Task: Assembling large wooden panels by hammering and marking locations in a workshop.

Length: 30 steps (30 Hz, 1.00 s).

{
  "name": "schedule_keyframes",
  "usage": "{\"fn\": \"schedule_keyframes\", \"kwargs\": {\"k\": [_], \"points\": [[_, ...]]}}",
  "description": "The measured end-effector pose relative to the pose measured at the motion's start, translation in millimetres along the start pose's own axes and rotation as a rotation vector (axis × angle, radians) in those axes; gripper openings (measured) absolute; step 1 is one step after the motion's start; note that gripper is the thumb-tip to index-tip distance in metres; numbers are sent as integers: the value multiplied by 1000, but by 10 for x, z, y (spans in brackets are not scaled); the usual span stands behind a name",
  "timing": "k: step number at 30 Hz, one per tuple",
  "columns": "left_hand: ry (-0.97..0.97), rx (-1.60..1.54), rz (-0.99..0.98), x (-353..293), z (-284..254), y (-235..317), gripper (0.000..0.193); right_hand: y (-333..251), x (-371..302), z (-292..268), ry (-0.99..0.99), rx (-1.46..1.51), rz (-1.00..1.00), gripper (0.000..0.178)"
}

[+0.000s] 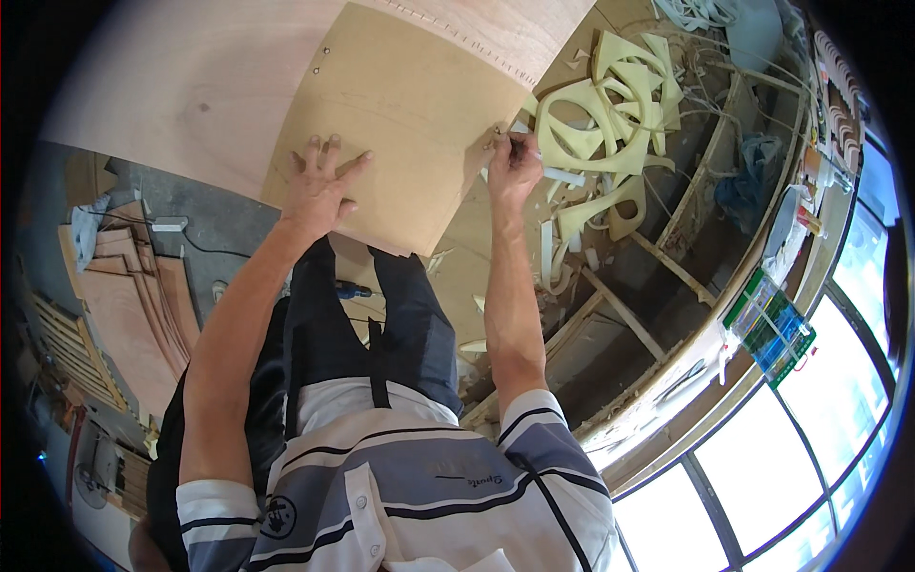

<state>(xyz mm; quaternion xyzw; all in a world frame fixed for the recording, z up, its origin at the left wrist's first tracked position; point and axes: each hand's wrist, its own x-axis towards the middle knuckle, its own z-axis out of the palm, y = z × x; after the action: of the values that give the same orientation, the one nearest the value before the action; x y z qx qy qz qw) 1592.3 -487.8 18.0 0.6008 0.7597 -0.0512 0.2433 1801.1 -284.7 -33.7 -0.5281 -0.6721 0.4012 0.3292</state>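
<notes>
A brown fibreboard sheet [400, 114] lies on top of a pale plywood panel [205, 100], its near end toward my body. My left hand [319, 191] rests flat on the sheet near its lower left edge, fingers spread, holding nothing. At the sheet's right edge, my right hand [515, 172] is closed in a pinch around a slim pen [518, 149]. Most of the pen is hidden by the fingers, and its tip cannot be made out clearly. A row of small marks runs along the sheet's far right edge, and two small metal fasteners [322, 59] sit near its upper left side.
Cream-coloured curved offcuts [610, 114] are heaped right of the sheet. Beyond them stands a wooden frame [701, 181] with open compartments. Stacked plywood pieces [129, 296] lean at the left. A blue power tool [353, 290] lies below the sheet, and a green-edged case [770, 324] sits by the windows.
</notes>
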Motion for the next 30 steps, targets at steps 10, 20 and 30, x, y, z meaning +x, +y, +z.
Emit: {"fn": "schedule_keyframes", "kwargs": {"k": [10,20,30], "points": [[16,-20,11,13,16,2,83,28,-239,75,168,330,74,8],[25,7,11,1,63,-2,84,5,-386,83,188,273,142,9],[55,-17,10,-1,72,-9,83,-39,-354,52,110,112,153,9]]}}
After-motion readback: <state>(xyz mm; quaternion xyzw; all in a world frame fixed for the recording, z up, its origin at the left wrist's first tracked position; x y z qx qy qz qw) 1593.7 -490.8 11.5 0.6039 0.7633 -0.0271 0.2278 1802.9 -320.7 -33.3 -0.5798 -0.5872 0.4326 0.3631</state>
